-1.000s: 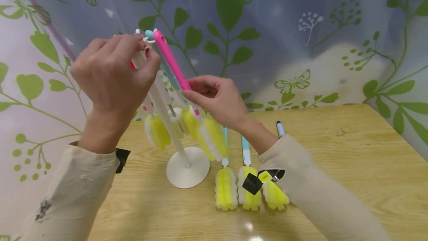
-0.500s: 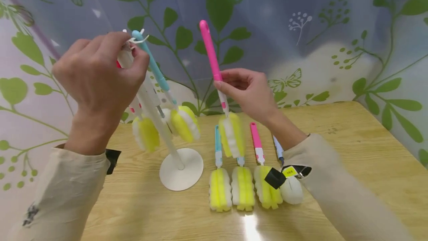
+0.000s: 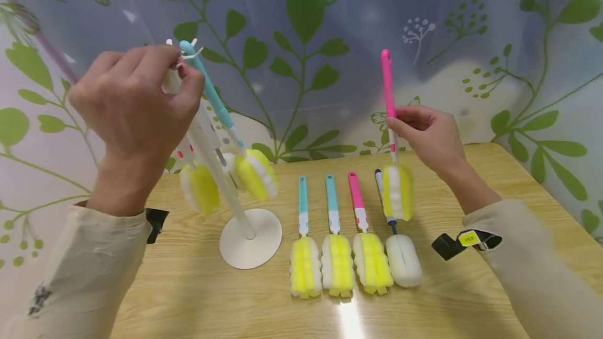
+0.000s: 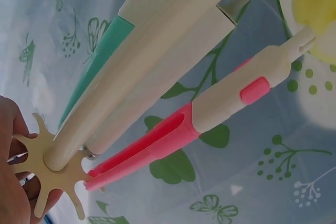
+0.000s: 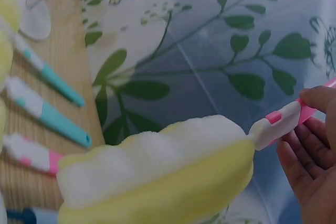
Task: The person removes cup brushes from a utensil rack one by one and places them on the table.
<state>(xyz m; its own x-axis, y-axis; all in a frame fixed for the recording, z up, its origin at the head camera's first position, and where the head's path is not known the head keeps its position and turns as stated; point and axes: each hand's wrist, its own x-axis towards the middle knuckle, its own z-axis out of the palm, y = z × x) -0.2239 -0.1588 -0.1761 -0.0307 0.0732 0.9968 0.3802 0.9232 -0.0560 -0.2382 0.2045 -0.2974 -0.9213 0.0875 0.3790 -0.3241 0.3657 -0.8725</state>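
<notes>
My left hand point(image 3: 136, 93) grips the hooked top of a white stand point(image 3: 249, 239); the left wrist view shows its star-shaped hook piece point(image 4: 58, 177) at the fingers. A blue-handled sponge brush point(image 3: 219, 103) hangs from it. Also hanging there are a pink-handled sponge brush point(image 4: 173, 135) and one with a white handle point(image 4: 173, 72), both partly hidden by the left hand and pole in the head view. On the right, my right hand point(image 3: 431, 135) pinches another pink-handled sponge brush point(image 3: 398, 192) near the handle's lower end. It is upright above the table, its yellow-and-white sponge down.
Side by side on the wooden table point(image 3: 282, 318) lie two blue-handled sponge brushes point(image 3: 306, 266) point(image 3: 337, 266), a pink-handled one point(image 3: 372, 260) and a white-sponge brush point(image 3: 404, 260). A leaf-patterned curtain point(image 3: 348, 93) hangs behind the table.
My right hand has drawn the pink-handled brush away from the stand and carried it right, above the row's right end. My left hand keeps its grip on the stand.
</notes>
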